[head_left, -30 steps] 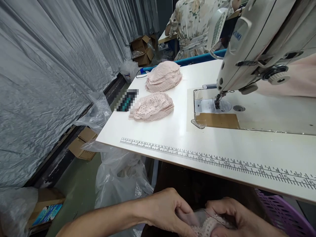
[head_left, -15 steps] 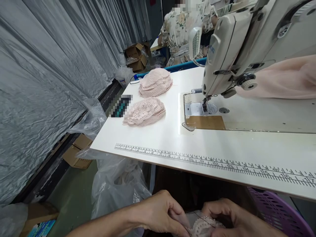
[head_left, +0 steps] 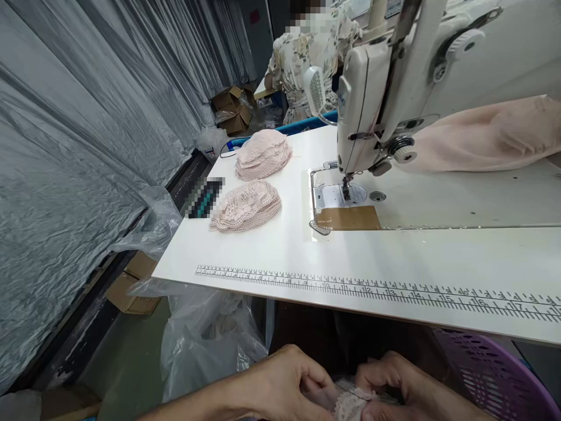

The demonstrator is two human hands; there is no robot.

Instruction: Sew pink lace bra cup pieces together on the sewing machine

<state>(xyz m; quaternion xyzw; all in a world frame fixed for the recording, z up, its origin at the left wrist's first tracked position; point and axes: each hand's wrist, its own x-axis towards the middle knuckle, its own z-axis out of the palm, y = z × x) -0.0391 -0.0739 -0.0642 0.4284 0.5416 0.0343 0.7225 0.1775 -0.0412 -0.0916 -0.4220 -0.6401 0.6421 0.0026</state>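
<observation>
Below the table's front edge, at the bottom of the view, my left hand point(head_left: 294, 383) pinches a piece of pale pink lace point(head_left: 350, 403). On its other side my right hand point(head_left: 398, 389) grips the same lace with bent fingers. A dark line, perhaps a thread, runs across the piece; its lower part is cut off by the frame. On the white sewing table point(head_left: 272, 251) lie a stack of pink lace pieces point(head_left: 248, 206) and, behind it, a second stack of pink fabric pieces point(head_left: 263, 153). The sewing machine point(head_left: 359, 111) stands to the right, its needle area bare of cloth.
Pink fabric point(head_left: 486, 134) lies behind the machine head. A purple basket point(head_left: 495, 374) stands under the table at right. Clear plastic bags point(head_left: 210, 339) and a cardboard box point(head_left: 134, 286) are at left. A person in a floral top point(head_left: 302, 64) sits beyond the table.
The camera view has shifted, so the table and machine appear further left. My hands have drawn slightly closer together on the lace, which shows bunched between them.
</observation>
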